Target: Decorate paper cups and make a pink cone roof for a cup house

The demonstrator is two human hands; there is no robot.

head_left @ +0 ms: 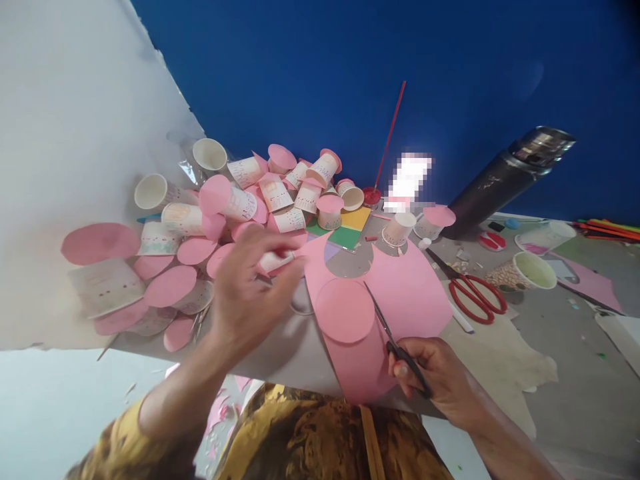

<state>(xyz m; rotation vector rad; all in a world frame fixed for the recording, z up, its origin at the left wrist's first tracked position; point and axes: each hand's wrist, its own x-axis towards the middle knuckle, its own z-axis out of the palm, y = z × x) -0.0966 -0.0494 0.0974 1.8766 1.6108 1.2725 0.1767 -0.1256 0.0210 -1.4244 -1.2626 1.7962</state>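
Note:
My right hand grips scissors by their black handles, blades pointing away over a pink paper sheet. The sheet has a round cut-out in its far edge. A pink paper disc lies on it, left of the blades. My left hand hovers left of the sheet, thumb and fingers apart, holding nothing visible. Beyond and left of this hand is a pile of paper cups, many topped with pink discs, such as one cup marked with coloured dots. Some cups are partly hidden behind my left hand.
Red-handled scissors rest right of the sheet beside a white marker. A dark flask leans against the blue wall. A patterned cup lies at right. Pink scraps are below the table edge.

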